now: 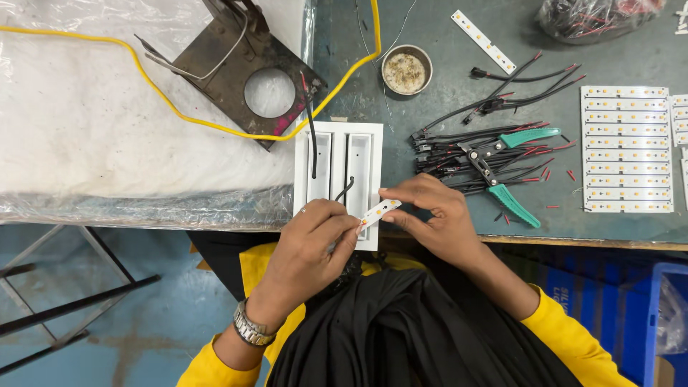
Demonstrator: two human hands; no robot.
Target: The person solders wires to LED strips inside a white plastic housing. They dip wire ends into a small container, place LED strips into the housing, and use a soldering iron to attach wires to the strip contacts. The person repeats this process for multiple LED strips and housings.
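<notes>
Both hands [315, 233] pinch small white LED strip [378, 211].

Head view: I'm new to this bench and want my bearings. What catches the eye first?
At centre, the left hand and right hand pinch a small white LED strip over a white slotted housing. Right of them, green-handled pliers lie on a bundle of black wires, beside a stacked panel of LED strips.
</notes>
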